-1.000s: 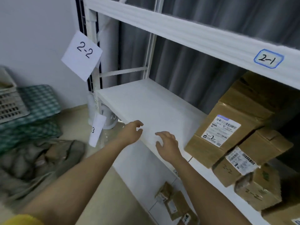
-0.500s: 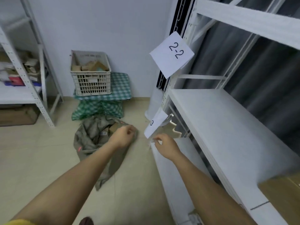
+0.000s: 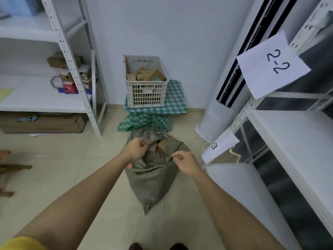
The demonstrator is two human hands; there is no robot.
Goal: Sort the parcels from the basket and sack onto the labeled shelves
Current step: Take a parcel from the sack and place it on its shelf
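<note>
Far left, I see a white metal rack (image 3: 72, 56) against the wall. Its middle shelf holds a small cluster of cardboard boxes (image 3: 70, 76) with a red one among them, and a flat brown carton (image 3: 41, 123) sits on the floor beneath it.

Centre, against the back wall: a white plastic basket (image 3: 146, 91) stands on a green checked cloth (image 3: 173, 103), with brown parcels (image 3: 146, 74) piled inside, their tops showing above the rim.

Just in front of it, on the tiled floor, lies the grey-green sack (image 3: 153, 179), mouth toward the basket, slumped and crumpled. At least one brown parcel (image 3: 163, 144) shows in the open mouth.

My left hand (image 3: 134, 149) is over the left side of the sack mouth, fingers curled in with thumb meeting fingertips (I cannot tell whether it is actually pinching the fabric or only closed above it). My right hand (image 3: 186, 164) sits at the right edge of the mouth, fingers likewise curled, thumb and forefinger drawn together at the sack's rim; no parcel is in either hand.

Right of the sack, a small paper tag (image 3: 219, 147) ending in "3" hangs from the low shelf. Above it, a paper label reading "2-2" (image 3: 272, 64) is fixed to the upright of the right-hand white shelf unit (image 3: 295, 141), whose board is bare in the part I can see.
</note>
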